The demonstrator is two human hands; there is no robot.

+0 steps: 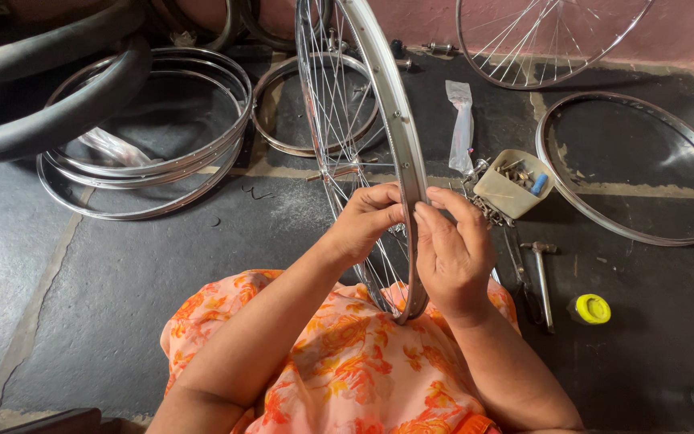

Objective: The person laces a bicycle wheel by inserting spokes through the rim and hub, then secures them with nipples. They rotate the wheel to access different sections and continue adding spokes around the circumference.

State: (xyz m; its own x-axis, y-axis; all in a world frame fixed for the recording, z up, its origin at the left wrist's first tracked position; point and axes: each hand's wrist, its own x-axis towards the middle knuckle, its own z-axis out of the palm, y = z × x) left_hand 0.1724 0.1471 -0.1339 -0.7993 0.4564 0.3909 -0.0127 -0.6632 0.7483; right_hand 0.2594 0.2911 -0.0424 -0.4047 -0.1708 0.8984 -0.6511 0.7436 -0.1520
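Both hands, left hand (367,221) and right hand (451,249), had fingers clamped on the upright spoked wheel (395,120) rim over the lap, where a loose grip could have tipped it onto the parts tub (512,193) right.

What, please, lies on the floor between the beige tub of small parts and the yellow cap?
In the head view, a hammer lies between the tub and the yellow cap, with darker tools beside it.

a silver bicycle wheel (363,120) with thin wire spokes stands upright on edge, its shiny metal rim dotted with small holes. its lower end rests on the lap, and its top runs out of view.
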